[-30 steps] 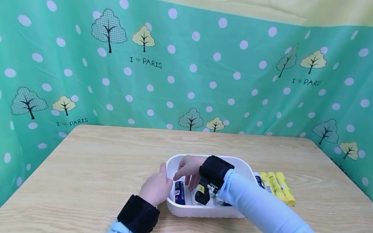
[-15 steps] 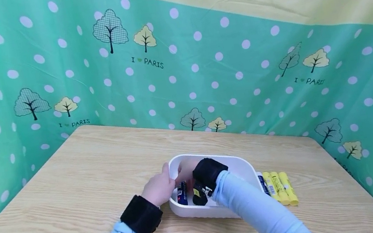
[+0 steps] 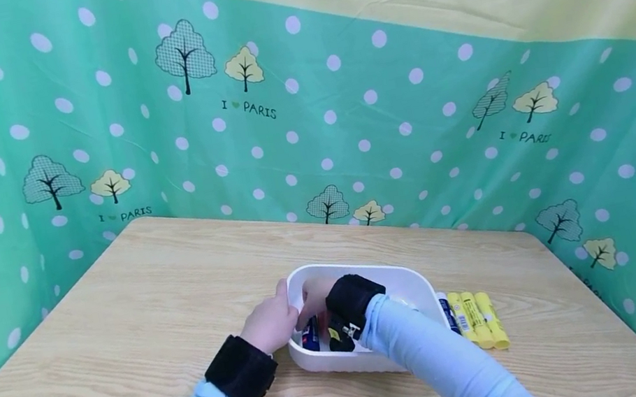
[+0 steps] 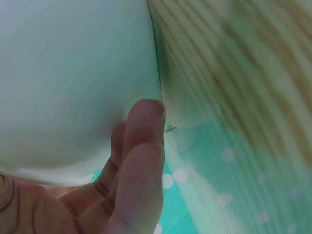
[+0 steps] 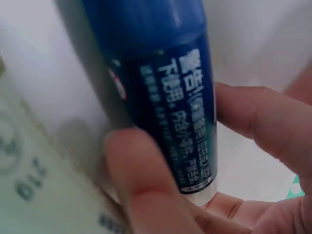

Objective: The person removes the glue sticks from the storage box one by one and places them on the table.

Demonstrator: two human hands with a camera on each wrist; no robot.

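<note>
My left hand [image 3: 271, 321] holds the left end of a white plastic bin [image 3: 378, 267]. In the left wrist view its fingers [image 4: 141, 185] lie along the bin's outer wall, with the thumb at the rim. My right hand [image 3: 314, 293] reaches down inside that same end. There it pinches a dark blue glue stick [image 5: 165, 97], with fingers on both sides of the barrel. From the head view, only part of this blue stick [image 3: 310, 338] shows between hand and bin wall. A pale tube marked 21g [image 5: 34, 175] lies close by in the right wrist view.
Several yellow glue sticks [image 3: 475, 320] and a navy one [image 3: 448, 312] lie side by side on the wooden table [image 3: 193, 284], just right of the bin. A green and yellow printed curtain [image 3: 303, 116] hangs behind the table. My right forearm covers part of the bin.
My right hand has moved left and lower in the bin, onto the dark blue glue stick, which now stands partly hidden by it. The left hand keeps its hold on the bin.
</note>
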